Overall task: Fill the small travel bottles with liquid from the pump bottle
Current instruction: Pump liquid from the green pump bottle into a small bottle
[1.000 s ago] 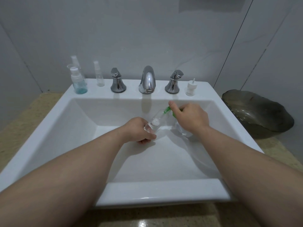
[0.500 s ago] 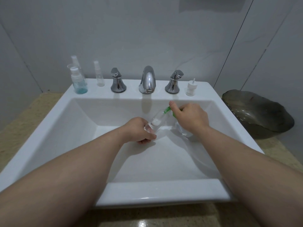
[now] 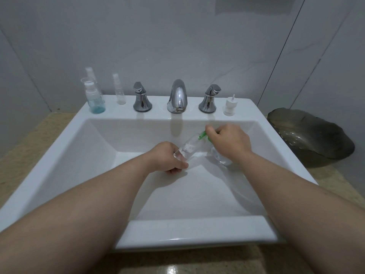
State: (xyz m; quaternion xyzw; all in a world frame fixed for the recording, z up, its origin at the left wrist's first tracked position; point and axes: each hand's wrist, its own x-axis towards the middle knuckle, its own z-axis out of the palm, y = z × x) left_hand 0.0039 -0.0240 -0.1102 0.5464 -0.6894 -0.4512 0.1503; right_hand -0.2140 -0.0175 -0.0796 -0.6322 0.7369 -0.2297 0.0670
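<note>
Parked upright at the left of the white ceramic sink's back ledge (image 3: 158, 104): a squat clear travel bottle (image 3: 96, 102) with a little teal liquid in the bottom, a taller clear spray bottle (image 3: 91, 75) just behind it, and a slim clear spray bottle (image 3: 119, 91) beside them, probably kept there to be out of the way of the work. Further along the ledge, two chrome tap handles (image 3: 142, 101) either side of a chrome spout (image 3: 177, 97), then a small white screw-on pump cap (image 3: 230, 106), set aside alone and likely belonging to the bottle now being filled. Down in the basin, left hand (image 3: 167, 157) wrapped round the base of a small clear travel bottle (image 3: 187, 150), tilted with its mouth up and to the right, apparently to meet the dispenser. Right at that mouth, the green nozzle (image 3: 202, 135) of the clear pump bottle (image 3: 220, 158), clenched in the right hand (image 3: 230, 140), thumb up by the green head, body mostly hidden beneath the hand. Held low over the basin, presumably so that drips land in the sink. Filling judged under way; level inside too faint to read. Far right on the beige speckled stone table (image 3: 29, 151), a dark glass bowl (image 3: 310, 137), well apart from the work.
</note>
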